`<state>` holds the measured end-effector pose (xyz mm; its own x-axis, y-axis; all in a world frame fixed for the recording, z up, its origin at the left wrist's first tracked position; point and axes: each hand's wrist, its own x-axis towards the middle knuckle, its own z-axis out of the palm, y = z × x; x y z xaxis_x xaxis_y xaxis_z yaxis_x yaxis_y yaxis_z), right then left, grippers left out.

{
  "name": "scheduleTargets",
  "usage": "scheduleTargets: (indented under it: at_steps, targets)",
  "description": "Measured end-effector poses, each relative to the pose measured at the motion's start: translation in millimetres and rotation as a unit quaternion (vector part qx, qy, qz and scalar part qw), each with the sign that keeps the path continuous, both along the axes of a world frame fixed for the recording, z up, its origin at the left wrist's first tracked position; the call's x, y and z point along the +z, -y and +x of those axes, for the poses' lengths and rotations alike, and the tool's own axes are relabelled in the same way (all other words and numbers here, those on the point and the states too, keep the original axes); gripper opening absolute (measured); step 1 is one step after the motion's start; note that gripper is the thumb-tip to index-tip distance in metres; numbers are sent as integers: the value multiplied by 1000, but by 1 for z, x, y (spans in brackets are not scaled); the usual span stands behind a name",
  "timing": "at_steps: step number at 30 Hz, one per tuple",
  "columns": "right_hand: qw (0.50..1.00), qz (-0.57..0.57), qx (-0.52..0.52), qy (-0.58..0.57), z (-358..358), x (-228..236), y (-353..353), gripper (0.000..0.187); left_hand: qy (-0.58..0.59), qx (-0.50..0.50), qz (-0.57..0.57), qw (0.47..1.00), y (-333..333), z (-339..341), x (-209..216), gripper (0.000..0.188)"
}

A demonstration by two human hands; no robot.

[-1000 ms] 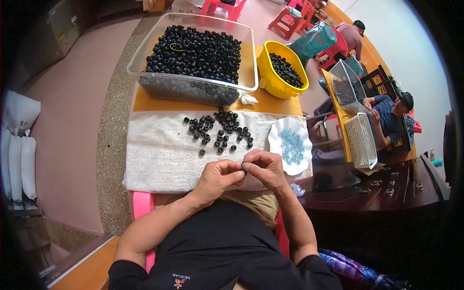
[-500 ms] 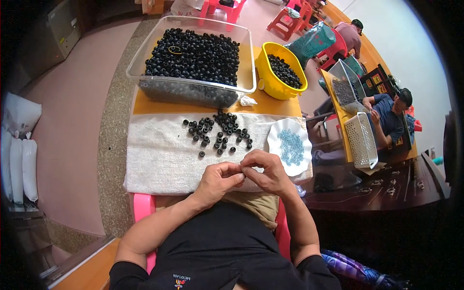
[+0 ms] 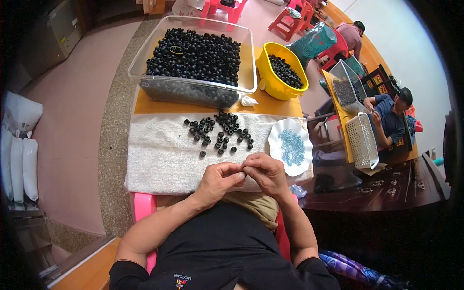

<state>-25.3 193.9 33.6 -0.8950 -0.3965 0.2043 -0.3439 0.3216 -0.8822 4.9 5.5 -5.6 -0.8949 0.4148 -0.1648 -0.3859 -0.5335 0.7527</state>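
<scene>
My left hand point(image 3: 218, 182) and my right hand point(image 3: 267, 175) meet over the near edge of a white towel point(image 3: 157, 154). Thumbs and fingers of both are pinched together at the fingertips, and whatever sits between them is too small and covered to make out. Just beyond my hands lie several loose black round pieces with holes point(image 3: 223, 140), like large beads. Close to my right hand is a white scalloped plate point(image 3: 273, 145) that bears a heap of tiny clear bluish pieces point(image 3: 292, 146).
A clear plastic bin point(image 3: 249, 58) full of the black pieces stands at the back, beside a yellow tub point(image 3: 262, 67) with more. Crumpled white tissue point(image 3: 248, 101) lies between them and the towel. At right, a co-worker point(image 3: 388, 116) sits by a white perforated basket point(image 3: 361, 140).
My right hand has lowered and tilted slightly, its fingertips still pressed against those of my left hand. The pieces on the towel appear unmoved.
</scene>
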Motion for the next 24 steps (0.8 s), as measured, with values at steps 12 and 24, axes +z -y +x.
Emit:
scheduleTargets:
  at_steps: [12,24]
  targets:
    - [983,-82,43,160,-5,-2,-14,8,7,-13,-23,1000,-1,1,3,24]
    - [922,-196,24,333,-5,-5,-20,11,-3,-5,-25,1000,1,-3,1,16]
